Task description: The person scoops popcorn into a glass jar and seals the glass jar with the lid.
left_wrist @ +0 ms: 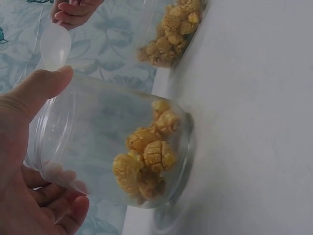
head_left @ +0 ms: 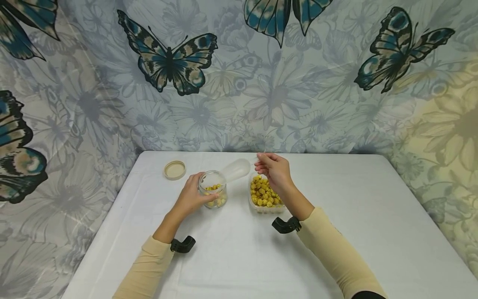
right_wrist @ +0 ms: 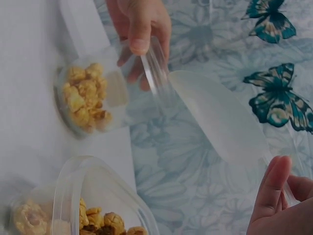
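Note:
My left hand [head_left: 191, 197] grips a clear jar [left_wrist: 98, 127] near its mouth, thumb on one side and fingers on the other. The jar stands on the white table, with yellow popcorn [left_wrist: 146, 161] in its lower part. My right hand [head_left: 273, 168] pinches the handle of a translucent plastic scoop [right_wrist: 222, 117]. The scoop's bowl is tilted over the jar's open mouth, and no popcorn shows in it. Below my right hand is a clear plastic tub [head_left: 267, 210] holding more popcorn [head_left: 263, 192].
A round beige lid [head_left: 174, 170] lies on the white-covered table [head_left: 354, 232], behind and left of the jar. A butterfly-patterned cloth [head_left: 231, 108] hangs behind the table's far edge. Black wrist cameras [head_left: 183, 244] are strapped over the beige sleeves.

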A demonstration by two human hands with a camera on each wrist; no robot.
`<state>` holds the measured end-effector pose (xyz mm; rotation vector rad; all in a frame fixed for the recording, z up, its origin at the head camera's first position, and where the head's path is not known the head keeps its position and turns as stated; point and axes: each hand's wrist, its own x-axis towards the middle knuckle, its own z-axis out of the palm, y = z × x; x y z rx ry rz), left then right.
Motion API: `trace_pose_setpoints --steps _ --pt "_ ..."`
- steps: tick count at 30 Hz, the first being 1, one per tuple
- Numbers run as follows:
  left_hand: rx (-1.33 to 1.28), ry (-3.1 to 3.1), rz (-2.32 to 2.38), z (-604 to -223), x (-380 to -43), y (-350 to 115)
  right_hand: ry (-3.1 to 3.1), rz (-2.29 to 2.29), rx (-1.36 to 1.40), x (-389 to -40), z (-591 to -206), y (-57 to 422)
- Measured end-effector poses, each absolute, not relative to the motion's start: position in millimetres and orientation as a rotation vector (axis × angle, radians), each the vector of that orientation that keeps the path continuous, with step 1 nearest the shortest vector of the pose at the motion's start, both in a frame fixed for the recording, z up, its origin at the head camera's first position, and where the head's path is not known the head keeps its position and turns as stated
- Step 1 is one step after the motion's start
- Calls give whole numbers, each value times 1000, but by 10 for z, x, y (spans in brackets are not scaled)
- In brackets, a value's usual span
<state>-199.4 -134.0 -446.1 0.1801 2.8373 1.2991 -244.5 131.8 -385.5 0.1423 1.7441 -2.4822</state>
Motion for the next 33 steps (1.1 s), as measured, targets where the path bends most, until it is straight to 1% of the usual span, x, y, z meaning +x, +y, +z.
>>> trace_pose_setpoints --steps 7,20,33 --pt "166 2840 1269 -4435 -1999 -1319 1762 -2464 184 -2440 -3843 1361" --pt "223 2874 1161 -4360 -2026 -1381 1741 -2491 187 -2450 -3769 1469" --pt "218 2854 1147 -4315 -2029 -1374 1683 -2550 197 -2432 -3762 1628"
